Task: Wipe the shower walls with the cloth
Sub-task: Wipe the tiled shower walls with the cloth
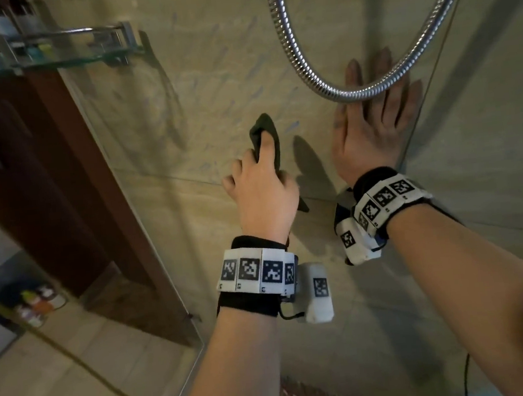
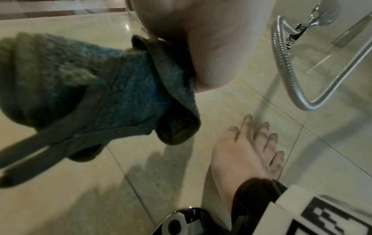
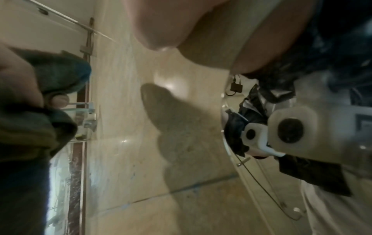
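Head view: left hand (image 1: pixel 261 194) curled round the dark cloth (image 1: pixel 267 139), thumb on top, the cloth pressed to the beige shower wall (image 1: pixel 212 106); right hand (image 1: pixel 371 121) lay flat on that wall, fingers spread, behind the metal hose (image 1: pixel 305 74).
Left wrist view: the cloth (image 2: pixel 112 95), blue and grey pile, bunched under the palm; fingers hidden.
Right wrist view: the cloth (image 3: pixel 60 73) was pinched in curled fingers (image 3: pixel 58 100).
Writing: wristbands (image 1: pixel 258 270) bore only square coded markers; no readable words.
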`<move>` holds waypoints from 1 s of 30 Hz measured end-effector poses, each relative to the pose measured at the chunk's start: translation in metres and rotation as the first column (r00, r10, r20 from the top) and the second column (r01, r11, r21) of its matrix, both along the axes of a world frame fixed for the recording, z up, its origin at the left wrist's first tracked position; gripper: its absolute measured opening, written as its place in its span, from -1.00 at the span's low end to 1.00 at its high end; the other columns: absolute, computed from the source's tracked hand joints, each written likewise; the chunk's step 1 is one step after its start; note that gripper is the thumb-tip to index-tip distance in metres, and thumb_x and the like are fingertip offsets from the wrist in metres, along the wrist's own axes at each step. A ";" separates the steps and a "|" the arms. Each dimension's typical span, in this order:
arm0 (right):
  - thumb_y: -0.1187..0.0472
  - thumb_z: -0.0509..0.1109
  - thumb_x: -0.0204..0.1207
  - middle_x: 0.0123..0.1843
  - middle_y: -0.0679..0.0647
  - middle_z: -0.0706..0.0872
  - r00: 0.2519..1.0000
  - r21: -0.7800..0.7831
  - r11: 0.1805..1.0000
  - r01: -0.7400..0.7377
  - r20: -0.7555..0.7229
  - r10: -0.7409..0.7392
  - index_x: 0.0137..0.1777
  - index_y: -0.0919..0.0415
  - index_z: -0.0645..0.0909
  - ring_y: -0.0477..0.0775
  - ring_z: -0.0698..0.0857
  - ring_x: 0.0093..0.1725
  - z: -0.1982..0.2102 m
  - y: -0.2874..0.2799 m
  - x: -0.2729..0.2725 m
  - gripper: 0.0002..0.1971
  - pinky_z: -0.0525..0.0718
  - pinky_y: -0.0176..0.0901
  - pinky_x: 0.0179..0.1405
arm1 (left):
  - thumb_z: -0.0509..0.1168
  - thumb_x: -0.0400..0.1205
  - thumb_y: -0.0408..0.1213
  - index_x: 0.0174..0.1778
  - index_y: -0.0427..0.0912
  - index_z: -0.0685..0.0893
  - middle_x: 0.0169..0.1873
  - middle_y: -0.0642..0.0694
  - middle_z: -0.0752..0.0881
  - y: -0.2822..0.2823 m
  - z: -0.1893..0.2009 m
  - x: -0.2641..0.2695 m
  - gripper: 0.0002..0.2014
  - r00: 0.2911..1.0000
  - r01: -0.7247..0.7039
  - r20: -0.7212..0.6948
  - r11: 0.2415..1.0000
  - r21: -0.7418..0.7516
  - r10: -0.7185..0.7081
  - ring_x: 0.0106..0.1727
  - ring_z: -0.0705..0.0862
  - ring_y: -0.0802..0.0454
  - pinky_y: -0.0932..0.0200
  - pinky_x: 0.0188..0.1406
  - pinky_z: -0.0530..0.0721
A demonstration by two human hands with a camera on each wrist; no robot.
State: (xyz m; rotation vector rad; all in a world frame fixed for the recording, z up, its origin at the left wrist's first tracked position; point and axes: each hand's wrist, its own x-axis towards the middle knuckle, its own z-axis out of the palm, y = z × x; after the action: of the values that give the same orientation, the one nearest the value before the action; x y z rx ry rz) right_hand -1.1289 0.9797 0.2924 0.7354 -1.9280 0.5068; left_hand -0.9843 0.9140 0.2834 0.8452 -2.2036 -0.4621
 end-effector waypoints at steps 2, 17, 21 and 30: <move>0.01 -0.12 0.74 0.67 0.34 0.11 1.000 -0.005 1.000 0.029 -0.006 -0.029 0.69 0.10 0.07 0.40 0.09 0.65 0.000 -0.001 0.001 -0.46 -0.17 0.29 0.57 | 0.18 0.62 -0.30 0.62 -0.05 0.21 0.24 -0.16 0.52 -0.006 -0.005 -0.001 -0.39 0.999 0.044 -0.030 0.999 0.029 -0.043 0.27 0.38 -0.15 -0.02 0.24 0.18; 0.02 -0.10 0.71 0.59 0.34 0.33 0.950 -0.119 0.954 0.276 -0.113 -0.290 0.62 0.16 0.30 0.43 0.28 0.57 -0.007 -0.020 0.000 -0.47 0.09 0.25 0.57 | -0.02 0.53 -0.05 0.50 -0.21 0.42 0.01 -0.21 0.60 -0.060 -0.050 -0.012 -0.39 0.889 0.442 -0.134 0.897 0.002 -0.438 0.04 0.46 -0.16 0.04 -0.01 0.21; 0.01 -0.11 0.72 0.60 0.32 0.33 0.946 -0.229 0.926 0.300 -0.052 -0.319 0.59 0.14 0.36 0.41 0.24 0.59 -0.015 -0.027 -0.001 -0.47 0.08 0.25 0.59 | 0.06 0.55 -0.04 0.36 -0.27 0.55 -0.09 -0.25 0.67 -0.065 -0.060 -0.020 -0.46 0.854 0.497 -0.109 0.859 -0.119 -0.509 -0.08 0.56 -0.21 0.06 -0.09 0.22; 0.02 -0.01 0.70 0.58 0.38 0.33 0.937 -0.289 0.906 0.309 -0.072 -0.342 0.58 0.16 0.38 0.33 0.20 0.58 -0.021 -0.030 -0.006 -0.50 0.11 0.25 0.59 | 0.06 0.53 -0.20 0.31 -0.09 0.38 -0.19 -0.20 0.63 -0.068 -0.075 -0.033 -0.60 0.830 0.516 0.025 0.751 -0.412 -0.557 -0.19 0.56 -0.19 0.02 -0.19 0.35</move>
State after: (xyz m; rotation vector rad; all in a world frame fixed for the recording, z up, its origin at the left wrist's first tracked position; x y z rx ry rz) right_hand -1.1347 0.9494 0.2719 0.2491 -1.7735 0.4937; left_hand -1.0178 0.8461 0.2083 -0.0554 -2.3117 -0.2832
